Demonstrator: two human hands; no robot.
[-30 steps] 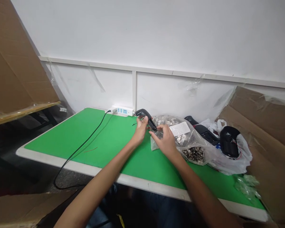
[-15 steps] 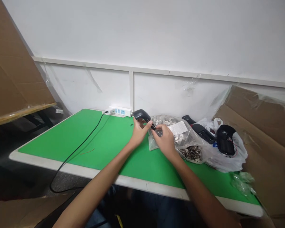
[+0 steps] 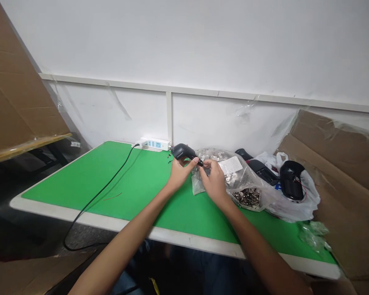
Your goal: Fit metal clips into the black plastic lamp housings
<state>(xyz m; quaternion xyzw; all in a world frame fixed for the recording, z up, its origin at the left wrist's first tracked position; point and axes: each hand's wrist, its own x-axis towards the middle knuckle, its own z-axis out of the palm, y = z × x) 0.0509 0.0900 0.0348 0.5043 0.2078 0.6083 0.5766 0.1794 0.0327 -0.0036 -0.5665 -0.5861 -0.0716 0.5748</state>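
Note:
A black curved handheld device (image 3: 183,152) with small pale lettering on its side is held above the green tabletop (image 3: 135,176). My left hand (image 3: 181,172) wraps round it from below, with the thumb along its narrower end. At that narrow end, the fingers of my right hand (image 3: 213,174) are closed together; whether they grip the tip or a small part at it is hard to make out. Just behind my right hand lies a clear plastic bag (image 3: 199,186) of small metal pieces, with a white label (image 3: 230,165) on top.
An open bag of small metal parts (image 3: 247,198) sits right of my right hand. Further right, black plastic housings (image 3: 290,180) rest on a white plastic bag (image 3: 307,205). A power strip (image 3: 156,143) stands by the wall, its black cable (image 3: 107,182) crossing the left side. Cardboard (image 3: 347,196) borders the right.
The device has turned slightly in my hands, so its lettering faces a little differently and its narrow end sits a bit higher. Both hands keep nearly the same place.

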